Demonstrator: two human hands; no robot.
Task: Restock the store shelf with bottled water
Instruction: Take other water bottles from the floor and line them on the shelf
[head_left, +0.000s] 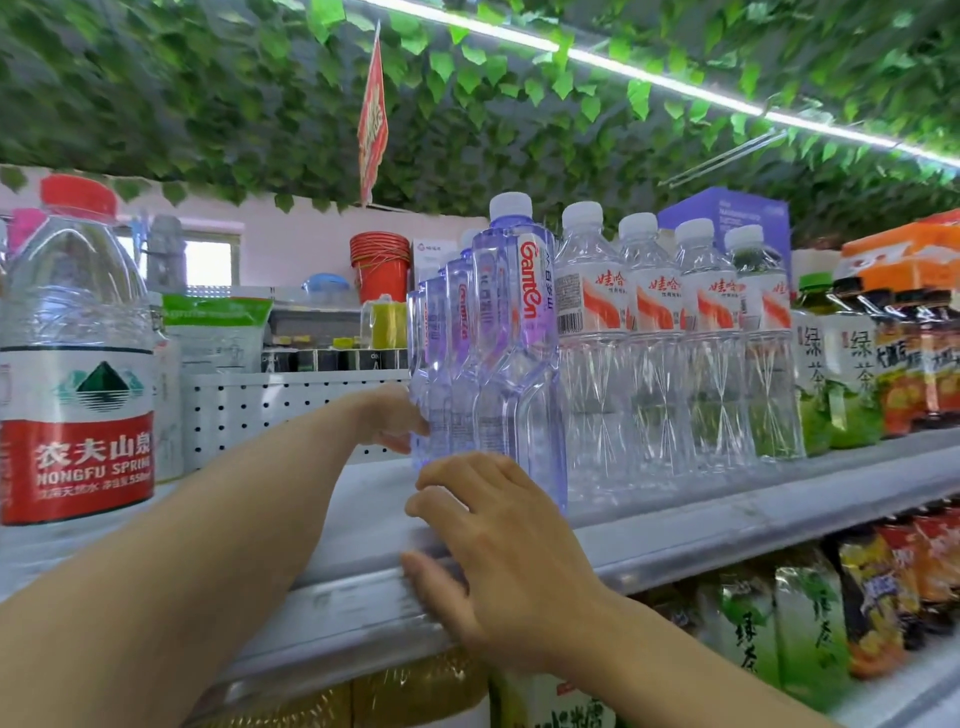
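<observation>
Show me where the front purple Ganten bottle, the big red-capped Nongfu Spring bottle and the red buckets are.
Front Ganten bottle (530, 291): head view, on its label.
Nongfu Spring bottle (78, 457): head view, on its red label band.
Red buckets (380, 265): head view, on the outer bucket's side.

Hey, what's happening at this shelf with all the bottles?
A person is stocking bottled water. Their left hand reaches in beside the row of purple-tinted Ganten bottles, touching them low down. The right hand rests at the shelf edge in front of the row. Clear bottles with white caps stand to the right.
</observation>
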